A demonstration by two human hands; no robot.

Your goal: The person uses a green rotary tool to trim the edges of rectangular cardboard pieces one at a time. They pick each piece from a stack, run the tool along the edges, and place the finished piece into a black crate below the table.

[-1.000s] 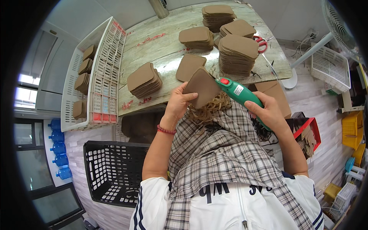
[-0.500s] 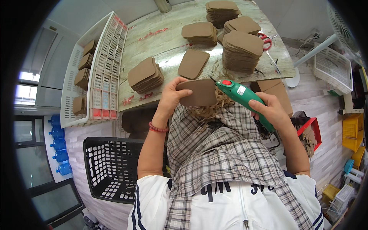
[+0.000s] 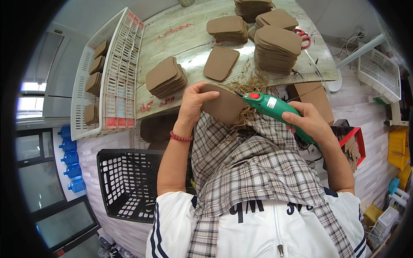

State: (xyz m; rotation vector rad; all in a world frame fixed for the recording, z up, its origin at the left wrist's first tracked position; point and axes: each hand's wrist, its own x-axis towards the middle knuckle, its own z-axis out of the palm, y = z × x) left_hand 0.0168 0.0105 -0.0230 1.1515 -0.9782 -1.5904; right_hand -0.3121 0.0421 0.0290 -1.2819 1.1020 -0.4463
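Note:
My left hand [image 3: 195, 103] pinches a flat brown piece with rounded corners [image 3: 221, 105] between thumb and fingers, above my lap. In my right hand [image 3: 307, 120] is a green electric cutter with a red button [image 3: 271, 107], gripped round its body. Its dark narrow tip is at the upper right edge of the brown piece. Thin curled trimmings [image 3: 251, 86] lie between the table edge and my lap, under the tool's tip. A similar single piece [image 3: 221, 63] rests on the table just beyond my hands.
Stacks of brown pieces [image 3: 165, 77] stand on the table, the tallest stack [image 3: 277, 51] at the right beside red-handled scissors [image 3: 304, 39]. A white crate [image 3: 122, 73] with more pieces sits at the table's left. Below are a black basket [image 3: 124, 185] and a red box [image 3: 357, 148].
The brown piece has turned in my left hand, its right side now slanting downward. The cutter's tip stays at its edge. The whole view has shifted slightly.

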